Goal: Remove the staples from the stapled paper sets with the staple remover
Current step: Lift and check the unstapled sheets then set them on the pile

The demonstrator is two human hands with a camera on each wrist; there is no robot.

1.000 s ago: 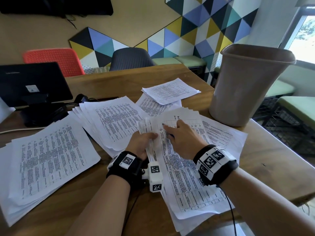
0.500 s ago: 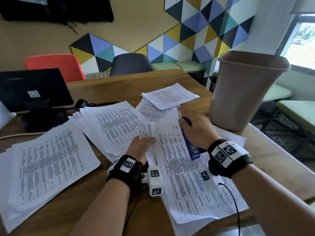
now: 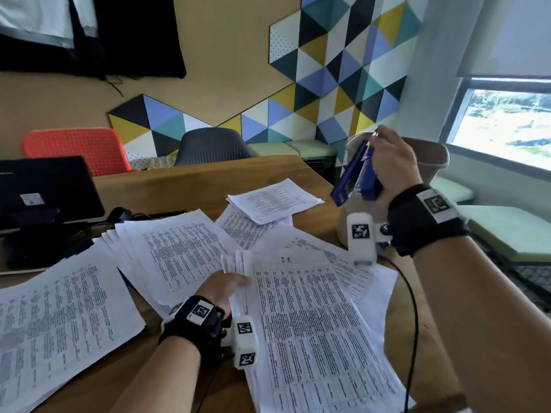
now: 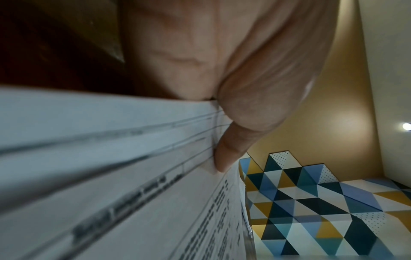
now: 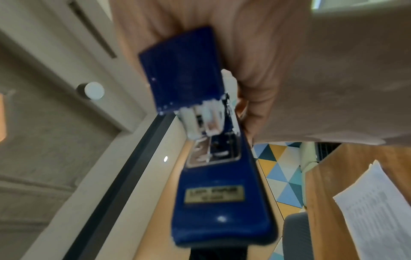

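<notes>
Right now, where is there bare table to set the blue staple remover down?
Best: the bare far strip of the table, between the monitor and the small far stack. Also a narrow wedge at the near edge, between the left pile and the left hand. The middle is crowded with overlapping sheets; by the bin it is tight.

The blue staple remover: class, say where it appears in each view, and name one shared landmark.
Head: blue staple remover upper right, gripped by the right hand.
Left wrist: not in it; the left hand holds a paper set.
Right wrist: blue staple remover at centre, from palm to bottom edge.
Shared landmark: the coloured triangle wall panels.
</notes>
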